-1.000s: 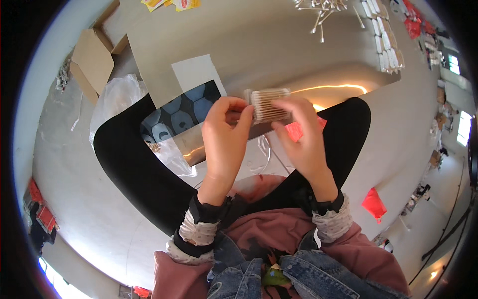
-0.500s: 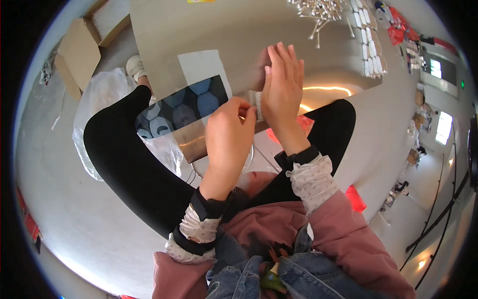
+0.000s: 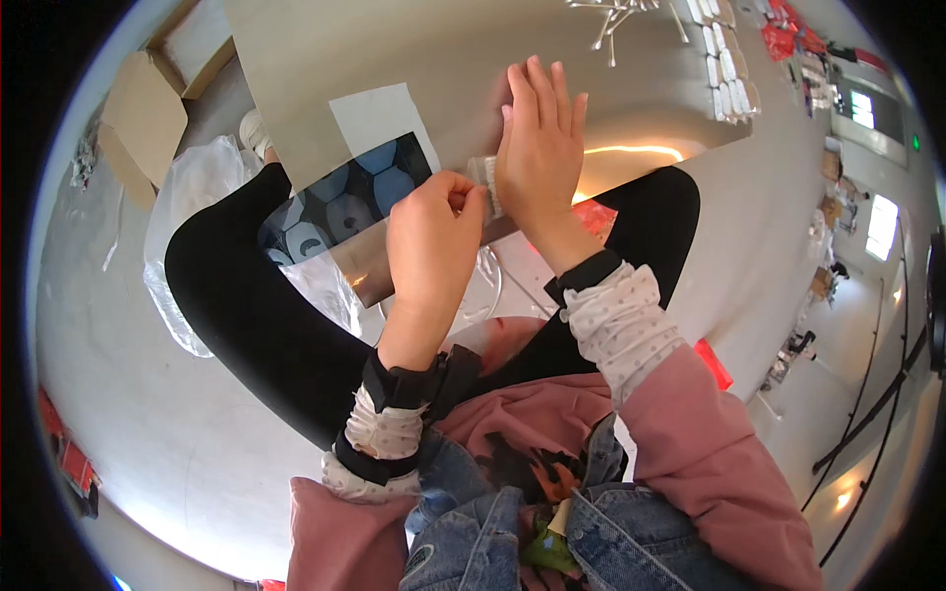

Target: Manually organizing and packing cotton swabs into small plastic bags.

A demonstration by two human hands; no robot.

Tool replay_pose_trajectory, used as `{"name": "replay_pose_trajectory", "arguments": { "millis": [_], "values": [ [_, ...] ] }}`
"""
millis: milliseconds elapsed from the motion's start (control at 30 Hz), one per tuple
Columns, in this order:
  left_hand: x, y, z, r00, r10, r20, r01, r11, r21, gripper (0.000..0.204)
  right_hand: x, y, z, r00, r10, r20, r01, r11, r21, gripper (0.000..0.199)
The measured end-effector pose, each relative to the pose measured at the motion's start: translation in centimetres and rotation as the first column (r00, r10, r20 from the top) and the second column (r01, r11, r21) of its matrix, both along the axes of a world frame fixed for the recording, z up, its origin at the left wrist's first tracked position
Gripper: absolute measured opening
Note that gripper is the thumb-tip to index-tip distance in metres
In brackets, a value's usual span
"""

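My left hand (image 3: 434, 241) is closed in a pinch at the near edge of the shiny tabletop (image 3: 443, 59). Its thumb and bent forefinger are at the end of a small clear bag of cotton swabs (image 3: 491, 175). Lying along the other side of that bag is my right hand (image 3: 542, 158), its fingers stretched out and holding nothing. Part of the bag is hidden by my two hands. A dark patterned sheet (image 3: 345, 202) lies left of my left hand, with a white card (image 3: 379, 113) beyond it.
Loose cotton swabs (image 3: 616, 20) lie at the far right of the table. Beside them is a row of small filled packs (image 3: 727, 74). Clear plastic (image 3: 197, 197) and an open cardboard box (image 3: 143, 128) stand on the floor at left. My knees flank the table edge.
The whole view has shifted, so table and hands sit slightly higher and farther left in the picture. More of the bag shows between my hands, whose pose is nearly the same.
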State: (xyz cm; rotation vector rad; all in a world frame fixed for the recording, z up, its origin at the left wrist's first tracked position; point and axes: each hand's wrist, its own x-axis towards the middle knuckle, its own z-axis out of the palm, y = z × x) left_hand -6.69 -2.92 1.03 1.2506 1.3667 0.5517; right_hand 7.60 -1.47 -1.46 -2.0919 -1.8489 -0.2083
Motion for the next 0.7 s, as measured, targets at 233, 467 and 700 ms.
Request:
{"name": "replay_pose_trajectory", "arguments": {
  "millis": [233, 467, 700],
  "values": [
    [-0.43, 0.36, 0.71, 0.999, -0.029, 0.016, 0.030, 0.998, -0.049, 0.016, -0.23, -0.18, -0.47, 1.000, 0.007, -0.019, -0.007, 1.000, 0.012, 0.040],
    [-0.46, 0.37, 0.55, 0.998, 0.004, 0.058, 0.001, 0.997, -0.082, 0.016, -0.37, 0.13, -0.92, 1.000, 0.011, -0.009, -0.010, 0.999, 0.037, 0.039],
    [-0.29, 0.11, 0.69, 0.999, -0.033, 0.002, 0.033, 0.999, 0.013, 0.018, -0.11, 0.58, -0.40, 0.996, 0.049, 0.072, -0.052, 0.998, 0.042, 0.039]
  ]
}}
